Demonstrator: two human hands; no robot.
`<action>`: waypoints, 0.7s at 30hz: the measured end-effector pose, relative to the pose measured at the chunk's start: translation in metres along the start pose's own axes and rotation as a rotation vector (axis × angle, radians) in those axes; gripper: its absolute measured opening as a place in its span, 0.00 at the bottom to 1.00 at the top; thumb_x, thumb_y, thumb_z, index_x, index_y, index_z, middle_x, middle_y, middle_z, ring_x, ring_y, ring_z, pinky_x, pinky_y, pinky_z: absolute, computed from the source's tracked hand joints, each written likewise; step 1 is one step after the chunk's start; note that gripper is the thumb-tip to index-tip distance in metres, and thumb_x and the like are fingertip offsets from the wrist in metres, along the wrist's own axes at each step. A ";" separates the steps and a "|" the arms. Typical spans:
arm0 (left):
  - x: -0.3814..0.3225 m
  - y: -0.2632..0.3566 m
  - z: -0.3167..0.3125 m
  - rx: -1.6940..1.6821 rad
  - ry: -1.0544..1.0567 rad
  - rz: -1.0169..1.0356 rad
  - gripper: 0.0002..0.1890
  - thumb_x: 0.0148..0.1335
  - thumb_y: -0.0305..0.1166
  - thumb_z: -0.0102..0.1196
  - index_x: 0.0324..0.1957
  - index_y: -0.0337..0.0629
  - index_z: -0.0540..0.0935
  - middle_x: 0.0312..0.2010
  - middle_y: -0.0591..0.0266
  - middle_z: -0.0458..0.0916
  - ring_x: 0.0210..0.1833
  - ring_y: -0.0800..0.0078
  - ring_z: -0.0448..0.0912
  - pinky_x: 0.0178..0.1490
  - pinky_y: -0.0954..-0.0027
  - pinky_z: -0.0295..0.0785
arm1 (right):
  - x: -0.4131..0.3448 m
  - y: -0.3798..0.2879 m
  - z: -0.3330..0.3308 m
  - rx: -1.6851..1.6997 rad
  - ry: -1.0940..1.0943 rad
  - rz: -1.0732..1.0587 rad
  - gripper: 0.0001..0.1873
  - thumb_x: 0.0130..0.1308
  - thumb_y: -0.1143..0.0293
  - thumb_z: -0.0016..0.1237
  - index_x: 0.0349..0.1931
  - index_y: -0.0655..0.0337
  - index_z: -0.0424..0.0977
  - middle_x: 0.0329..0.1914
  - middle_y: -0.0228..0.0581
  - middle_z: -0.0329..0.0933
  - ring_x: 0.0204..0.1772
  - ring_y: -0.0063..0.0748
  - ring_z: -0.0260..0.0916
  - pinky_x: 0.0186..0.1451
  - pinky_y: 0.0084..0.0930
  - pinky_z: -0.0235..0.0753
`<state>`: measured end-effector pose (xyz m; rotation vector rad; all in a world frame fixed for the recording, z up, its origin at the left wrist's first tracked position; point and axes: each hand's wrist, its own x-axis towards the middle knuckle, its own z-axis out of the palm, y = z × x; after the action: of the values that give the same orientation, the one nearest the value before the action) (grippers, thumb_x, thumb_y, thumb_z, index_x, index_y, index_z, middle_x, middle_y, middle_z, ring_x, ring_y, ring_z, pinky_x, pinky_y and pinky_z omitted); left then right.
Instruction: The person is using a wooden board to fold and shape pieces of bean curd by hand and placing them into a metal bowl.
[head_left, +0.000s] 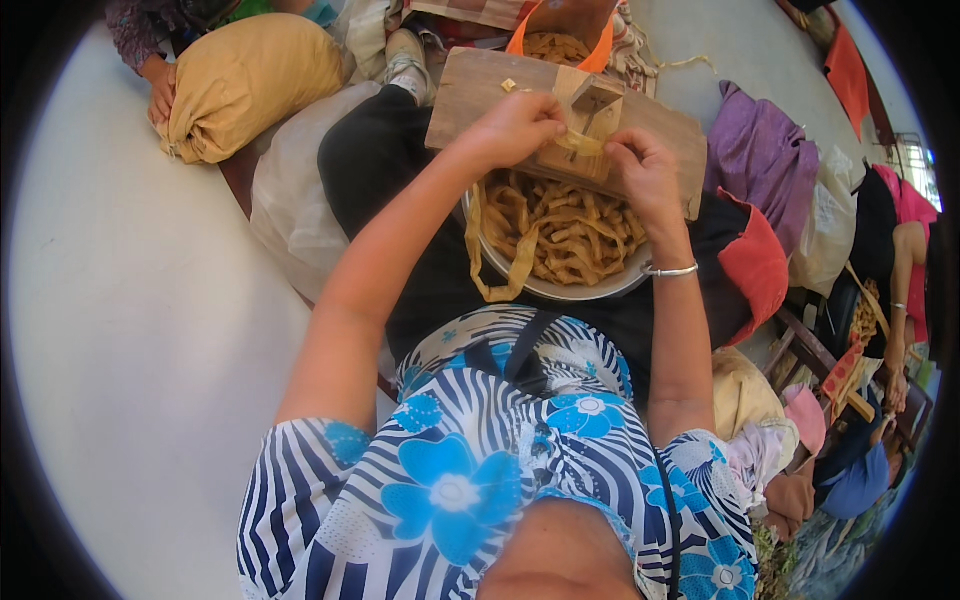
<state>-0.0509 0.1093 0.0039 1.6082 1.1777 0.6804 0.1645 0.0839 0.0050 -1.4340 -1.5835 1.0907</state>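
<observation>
My left hand (523, 129) and my right hand (642, 166) pinch the two ends of a pale yellow strip (579, 142). The strip stretches across a small wooden block fixture (592, 112) mounted on a wooden board (472, 94). A small cut-looking yellow piece (508, 85) lies on the board, just beyond my left hand. Under the board's near edge sits a metal basin (559, 293) heaped with tangled brownish-yellow strips (577, 244). One long strip (517, 274) loops over the basin's left rim. A metal bangle is on my right wrist.
Beyond the board stands an orange container (600, 52) holding small brown pieces (556, 49). A full tan cloth sack (259, 82) lies at upper left, under another person's hand (162, 94). Purple cloth (757, 161) hangs at right. Other people work at far right, one arm (900, 300) showing.
</observation>
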 end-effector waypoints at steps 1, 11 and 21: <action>0.002 -0.009 0.003 0.093 0.030 0.032 0.08 0.60 0.31 0.51 0.37 0.36 0.77 0.25 0.63 0.76 0.29 0.77 0.73 0.34 0.71 0.68 | -0.001 0.005 0.002 -0.202 0.016 -0.086 0.05 0.60 0.74 0.51 0.35 0.63 0.76 0.28 0.34 0.77 0.30 0.31 0.72 0.34 0.24 0.70; -0.053 0.018 0.047 -0.056 0.132 0.028 0.10 0.63 0.32 0.49 0.36 0.35 0.77 0.31 0.43 0.79 0.37 0.45 0.77 0.40 0.57 0.71 | -0.049 -0.044 0.026 -0.317 0.290 -0.420 0.06 0.63 0.69 0.48 0.35 0.60 0.76 0.34 0.48 0.76 0.39 0.52 0.72 0.41 0.41 0.71; -0.046 0.022 0.024 0.316 -0.067 0.057 0.14 0.64 0.38 0.48 0.35 0.37 0.80 0.25 0.51 0.79 0.28 0.61 0.75 0.36 0.68 0.71 | -0.065 -0.024 0.008 0.039 -0.698 0.224 0.13 0.65 0.65 0.49 0.27 0.65 0.77 0.17 0.31 0.71 0.22 0.29 0.69 0.26 0.28 0.66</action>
<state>-0.0390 0.0565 0.0210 1.9182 1.2390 0.4887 0.1554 0.0178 0.0260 -1.2932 -1.8673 1.8904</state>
